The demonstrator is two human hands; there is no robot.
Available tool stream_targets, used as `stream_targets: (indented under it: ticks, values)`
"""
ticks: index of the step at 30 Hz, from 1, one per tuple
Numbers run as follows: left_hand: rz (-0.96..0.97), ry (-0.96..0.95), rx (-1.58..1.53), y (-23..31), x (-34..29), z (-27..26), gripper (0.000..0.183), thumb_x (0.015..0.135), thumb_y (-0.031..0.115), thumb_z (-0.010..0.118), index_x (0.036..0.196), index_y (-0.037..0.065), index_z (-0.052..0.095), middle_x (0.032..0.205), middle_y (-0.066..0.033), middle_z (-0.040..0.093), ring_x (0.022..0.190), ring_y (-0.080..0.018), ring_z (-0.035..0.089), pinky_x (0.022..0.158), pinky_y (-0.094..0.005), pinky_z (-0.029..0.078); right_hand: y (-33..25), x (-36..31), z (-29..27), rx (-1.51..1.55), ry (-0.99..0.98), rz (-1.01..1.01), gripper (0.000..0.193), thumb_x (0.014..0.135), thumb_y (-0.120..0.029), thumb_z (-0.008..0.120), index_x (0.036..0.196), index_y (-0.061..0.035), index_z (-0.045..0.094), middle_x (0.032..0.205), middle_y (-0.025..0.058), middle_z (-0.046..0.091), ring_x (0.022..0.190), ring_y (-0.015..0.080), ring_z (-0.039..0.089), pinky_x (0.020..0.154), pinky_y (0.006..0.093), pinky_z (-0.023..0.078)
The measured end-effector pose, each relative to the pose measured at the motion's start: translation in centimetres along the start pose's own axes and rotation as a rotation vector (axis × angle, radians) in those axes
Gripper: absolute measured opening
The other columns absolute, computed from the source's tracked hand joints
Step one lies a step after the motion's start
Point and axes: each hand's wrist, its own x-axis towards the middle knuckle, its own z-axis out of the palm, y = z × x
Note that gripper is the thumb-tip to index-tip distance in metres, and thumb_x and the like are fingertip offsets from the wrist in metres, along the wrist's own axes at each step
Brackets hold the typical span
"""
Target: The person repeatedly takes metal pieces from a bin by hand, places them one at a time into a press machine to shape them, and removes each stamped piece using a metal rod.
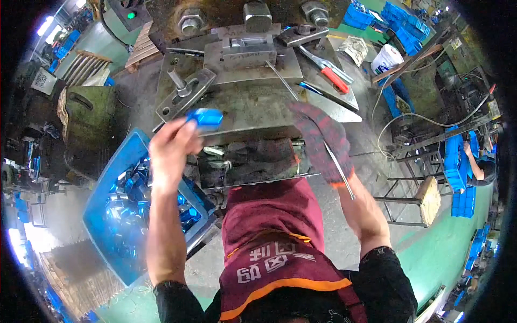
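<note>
My bare left hand (175,142) pinches a shiny blue metal piece (205,118) between thumb and fingers, slightly blurred, above the left front of the steel press bed (237,102). A dark red and grey knit glove covers my right hand (326,140), which is closed around a thin metal rod (283,81). One end of the rod reaches the small steel die block (249,54) in the middle of the bed; the other sticks out past my wrist. Left of my left forearm stands a blue plastic bin (102,226) holding several shiny blue pieces (132,188).
Large bolts (257,17) hang above the die. A clamp bar (186,97) sits on the bed's left, and a red-handled tool (334,79) lies at its right. To the right are a stool (429,200) and a white bucket (386,59). Another person's arm (474,161) reaches toward blue crates.
</note>
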Motion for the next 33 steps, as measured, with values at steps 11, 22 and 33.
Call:
stream_targets:
  ticks: [11,22,33]
  values:
    - [-0.008,-0.038,-0.245,2.1,13.2,11.0,0.039,0.089,0.009,0.061,0.121,-0.01,0.05,0.097,-0.0167,0.067,0.076,-0.0196,0.066,0.065,-0.0308,0.057,-2.8,-4.4,-3.0,-0.02,-0.133,0.38,0.027,0.093,-0.012,0.049,0.114,0.0,0.059,0.107,0.0139,0.066,0.092,0.0246,0.065,0.081,0.0336,0.05]
    - [0.014,0.32,0.263,-3.5,-1.5,-4.5,0.028,0.089,0.014,0.06,0.111,-0.002,0.063,0.088,-0.01,0.069,0.071,-0.0132,0.064,0.065,-0.0269,0.052,-2.6,-5.6,-1.4,0.303,-0.022,0.437,0.037,0.096,-0.028,0.047,0.116,0.0013,0.057,0.107,0.0138,0.065,0.096,0.0249,0.064,0.085,0.0371,0.051]
    - [0.097,-0.074,1.078,-9.1,-10.3,-13.2,0.027,0.079,0.007,0.059,0.105,0.007,0.065,0.098,-0.0156,0.063,0.094,-0.033,0.06,0.081,-0.0417,0.049,-4.8,-10.3,-0.7,0.194,0.08,0.647,0.041,0.097,-0.029,0.042,0.114,0.0051,0.056,0.11,0.0149,0.065,0.102,0.0225,0.061,0.09,0.0353,0.046]
